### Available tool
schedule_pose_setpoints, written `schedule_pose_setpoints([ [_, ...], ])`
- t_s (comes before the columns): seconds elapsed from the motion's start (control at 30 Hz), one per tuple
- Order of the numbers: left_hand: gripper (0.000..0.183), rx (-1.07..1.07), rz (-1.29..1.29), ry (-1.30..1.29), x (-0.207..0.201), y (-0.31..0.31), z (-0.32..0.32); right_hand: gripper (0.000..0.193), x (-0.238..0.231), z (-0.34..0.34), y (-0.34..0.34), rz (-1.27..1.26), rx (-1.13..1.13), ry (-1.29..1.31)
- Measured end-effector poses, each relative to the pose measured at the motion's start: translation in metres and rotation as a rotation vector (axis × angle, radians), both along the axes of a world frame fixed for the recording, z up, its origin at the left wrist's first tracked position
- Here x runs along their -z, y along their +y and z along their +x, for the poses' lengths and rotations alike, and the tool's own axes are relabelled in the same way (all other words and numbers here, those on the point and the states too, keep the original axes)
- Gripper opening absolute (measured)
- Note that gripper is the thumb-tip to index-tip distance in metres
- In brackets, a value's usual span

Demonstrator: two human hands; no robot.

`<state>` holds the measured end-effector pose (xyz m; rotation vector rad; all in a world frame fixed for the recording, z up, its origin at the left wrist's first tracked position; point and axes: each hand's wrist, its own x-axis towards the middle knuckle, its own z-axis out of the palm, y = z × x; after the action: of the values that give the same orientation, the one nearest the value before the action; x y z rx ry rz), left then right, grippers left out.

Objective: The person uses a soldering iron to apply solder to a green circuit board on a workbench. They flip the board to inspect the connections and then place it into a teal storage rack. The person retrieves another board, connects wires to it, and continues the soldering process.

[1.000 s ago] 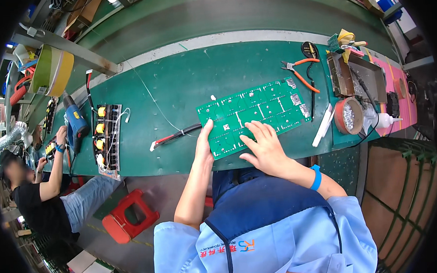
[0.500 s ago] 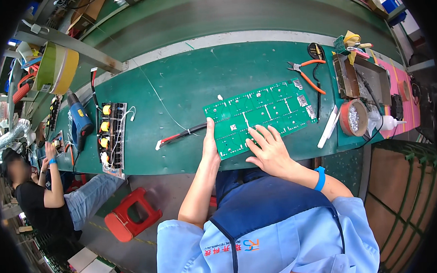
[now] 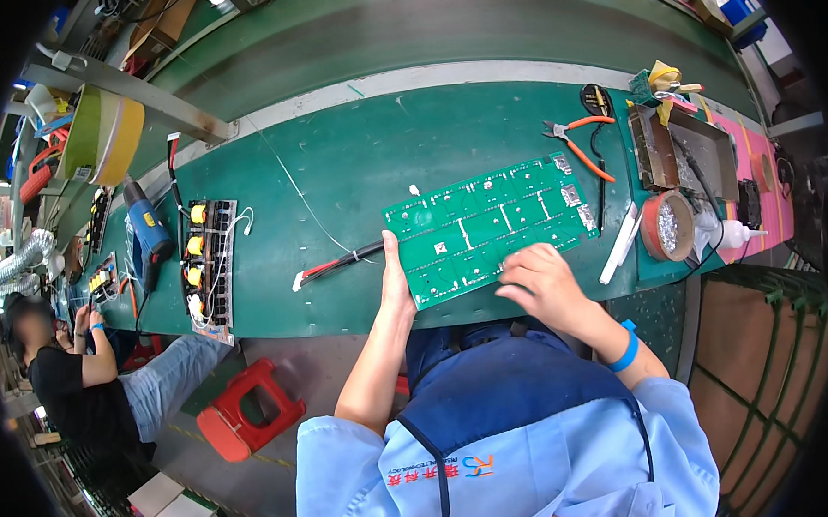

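A large green circuit board (image 3: 482, 220) with white printed marks and silvery solder patches lies tilted over the bench in front of me. My left hand (image 3: 396, 282) grips its left edge, thumb on top and fingers hidden beneath. Over the board's near right edge hovers my right hand (image 3: 544, 285), its fingers loosely bent and the thumb apart, with nothing seen in it. A black sleeved cable with red wire (image 3: 340, 261) and a white connector extends from beside the board's left edge.
Orange-handled cutters (image 3: 585, 145) lie right of the board, near a white strip (image 3: 619, 243) and a round tub (image 3: 668, 226). Leftward are a board with yellow parts (image 3: 207, 267) and a blue heat gun (image 3: 149, 224). A co-worker (image 3: 68, 366) sits far left, near a red stool (image 3: 250, 409).
My right hand has lifted from the board's face and moved right and nearer me, its fingers bending. The board has shifted slightly; my left hand keeps its grip.
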<state>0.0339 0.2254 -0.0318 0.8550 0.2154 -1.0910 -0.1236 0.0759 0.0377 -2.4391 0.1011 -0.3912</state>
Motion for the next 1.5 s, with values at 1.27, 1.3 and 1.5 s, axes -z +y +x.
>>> schedule_pose_setpoints([
  [1.27,0.051,-0.057,-0.100,0.027,0.010,0.017,-0.004,0.013,0.029,-0.007,-0.026,0.050,0.413,-0.016],
  [1.3,0.050,-0.062,-0.111,0.036,0.009,0.017,-0.004,0.014,0.030,-0.004,-0.027,0.048,0.407,-0.002],
  [1.5,0.048,-0.017,-0.073,0.039,0.021,0.020,-0.006,0.026,0.032,0.006,-0.023,-0.081,0.294,-0.011],
])
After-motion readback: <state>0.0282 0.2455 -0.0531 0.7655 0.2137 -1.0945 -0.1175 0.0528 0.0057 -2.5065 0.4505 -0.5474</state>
